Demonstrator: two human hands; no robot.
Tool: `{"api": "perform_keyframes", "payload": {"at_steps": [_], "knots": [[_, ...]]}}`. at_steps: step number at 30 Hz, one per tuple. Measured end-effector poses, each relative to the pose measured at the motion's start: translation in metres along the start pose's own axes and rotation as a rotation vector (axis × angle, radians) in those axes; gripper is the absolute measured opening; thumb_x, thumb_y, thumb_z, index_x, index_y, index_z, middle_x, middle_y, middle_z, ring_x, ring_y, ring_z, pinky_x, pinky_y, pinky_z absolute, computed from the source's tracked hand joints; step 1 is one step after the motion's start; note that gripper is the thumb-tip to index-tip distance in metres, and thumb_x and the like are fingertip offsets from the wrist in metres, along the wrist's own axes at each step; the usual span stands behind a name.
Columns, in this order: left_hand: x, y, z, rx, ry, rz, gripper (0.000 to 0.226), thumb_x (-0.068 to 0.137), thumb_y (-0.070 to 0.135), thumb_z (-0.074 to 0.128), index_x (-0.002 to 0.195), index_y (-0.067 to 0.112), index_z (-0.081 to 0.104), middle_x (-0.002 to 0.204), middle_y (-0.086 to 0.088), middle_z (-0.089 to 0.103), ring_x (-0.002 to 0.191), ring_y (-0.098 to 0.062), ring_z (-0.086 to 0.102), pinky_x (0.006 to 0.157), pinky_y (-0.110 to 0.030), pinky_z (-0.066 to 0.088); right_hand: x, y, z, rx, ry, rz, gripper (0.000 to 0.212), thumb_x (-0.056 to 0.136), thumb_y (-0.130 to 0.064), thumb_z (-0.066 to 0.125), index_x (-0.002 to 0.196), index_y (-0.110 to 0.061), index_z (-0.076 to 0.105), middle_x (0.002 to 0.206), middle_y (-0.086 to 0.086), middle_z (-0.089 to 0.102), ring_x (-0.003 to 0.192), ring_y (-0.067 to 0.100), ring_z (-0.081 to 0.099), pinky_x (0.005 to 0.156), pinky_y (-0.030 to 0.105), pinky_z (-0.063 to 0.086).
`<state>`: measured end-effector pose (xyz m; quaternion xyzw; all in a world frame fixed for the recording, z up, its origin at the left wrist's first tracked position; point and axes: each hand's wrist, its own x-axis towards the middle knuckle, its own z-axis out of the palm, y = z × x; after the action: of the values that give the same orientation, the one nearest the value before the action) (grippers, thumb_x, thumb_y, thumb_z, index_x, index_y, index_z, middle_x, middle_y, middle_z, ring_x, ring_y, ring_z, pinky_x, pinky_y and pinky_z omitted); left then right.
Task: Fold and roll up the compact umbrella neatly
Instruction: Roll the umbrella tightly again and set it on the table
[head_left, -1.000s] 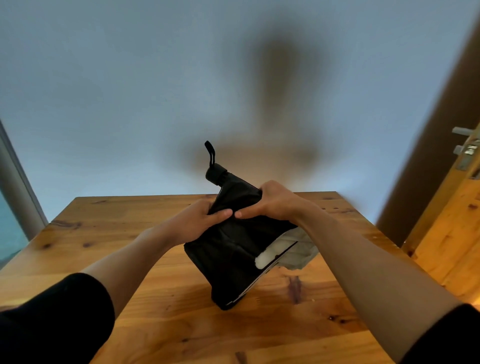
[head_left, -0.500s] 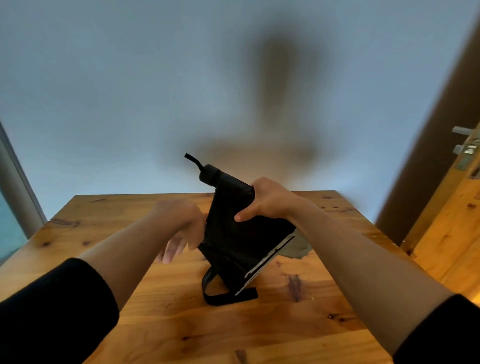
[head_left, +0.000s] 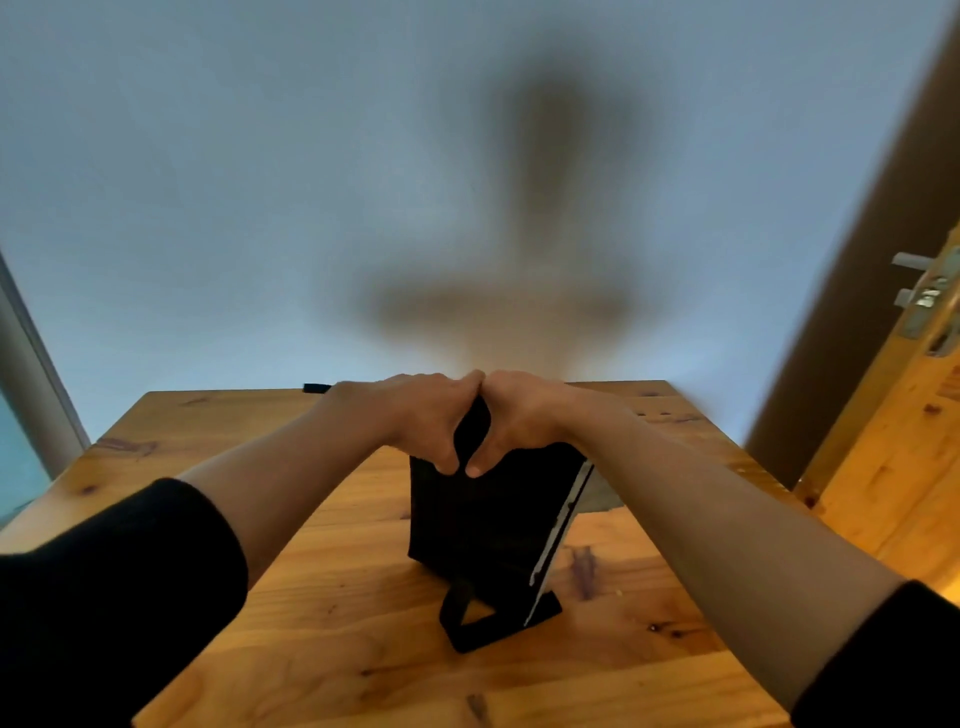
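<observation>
The wooden table (head_left: 322, 623) supports the black umbrella (head_left: 483, 525), standing upright at centre. Left hand (head_left: 415, 415) and right hand (head_left: 519, 415), knuckles touching, both clamp its top end. A black strap (head_left: 493, 623) loops below.

Matt black cloth umbrella (head_left: 483, 525) under both hands, pale metal-looking rib along its right edge, flat woven strap (head_left: 498, 621) below, knotty varnished wood table (head_left: 322, 613), black knit sleeves (head_left: 104, 587)

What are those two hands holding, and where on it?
Both the left hand and right hand grip the black folded umbrella at its upper end, thumbs pressed on its near face.
</observation>
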<state>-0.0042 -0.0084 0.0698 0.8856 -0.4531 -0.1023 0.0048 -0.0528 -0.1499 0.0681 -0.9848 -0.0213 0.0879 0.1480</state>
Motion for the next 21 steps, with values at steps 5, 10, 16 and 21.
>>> {"api": "perform_keyframes", "payload": {"at_steps": [5, 10, 16, 21], "knots": [[0.003, -0.005, 0.006, 0.005, 0.047, 0.034, 0.055, 0.069, 0.035, 0.083, 0.115, 0.021, 0.055, 0.093, 0.007, 0.062, 0.092, -0.019, 0.061, 0.08, -0.036, 0.054, -0.001, 0.0, 0.0, -0.107, -0.004, 0.044, 0.048, 0.063, -0.046, 0.089, 0.099, -0.024, 0.066, 0.089, -0.005, 0.069, 0.082, 0.018, 0.066, 0.075, 0.036, 0.057], [0.006, -0.009, 0.007, -0.091, 0.106, 0.02, 0.043, 0.069, 0.03, 0.084, 0.103, 0.018, 0.059, 0.086, 0.007, 0.062, 0.084, -0.016, 0.061, 0.072, -0.028, 0.049, -0.003, 0.003, -0.01, -0.339, 0.088, 0.073, 0.059, 0.058, -0.06, 0.084, 0.104, -0.028, 0.064, 0.085, -0.008, 0.066, 0.078, 0.016, 0.064, 0.062, 0.031, 0.048], [0.002, -0.019, 0.003, -0.134, 0.117, -0.007, 0.034, 0.07, 0.025, 0.084, 0.08, 0.026, 0.052, 0.072, 0.011, 0.056, 0.07, -0.008, 0.056, 0.058, -0.018, 0.039, -0.009, 0.02, -0.008, -0.531, 0.2, 0.036, 0.055, 0.068, -0.045, 0.082, 0.115, -0.027, 0.058, 0.099, -0.001, 0.065, 0.09, 0.024, 0.062, 0.066, 0.035, 0.04], [0.002, -0.019, 0.003, -0.165, 0.128, -0.044, 0.028, 0.071, 0.013, 0.077, 0.067, 0.021, 0.051, 0.061, 0.003, 0.055, 0.056, -0.011, 0.055, 0.05, -0.017, 0.041, -0.01, 0.023, -0.004, -0.579, 0.319, -0.033, 0.038, 0.082, -0.031, 0.071, 0.116, -0.023, 0.055, 0.1, 0.002, 0.065, 0.087, 0.024, 0.061, 0.065, 0.035, 0.04]]}}
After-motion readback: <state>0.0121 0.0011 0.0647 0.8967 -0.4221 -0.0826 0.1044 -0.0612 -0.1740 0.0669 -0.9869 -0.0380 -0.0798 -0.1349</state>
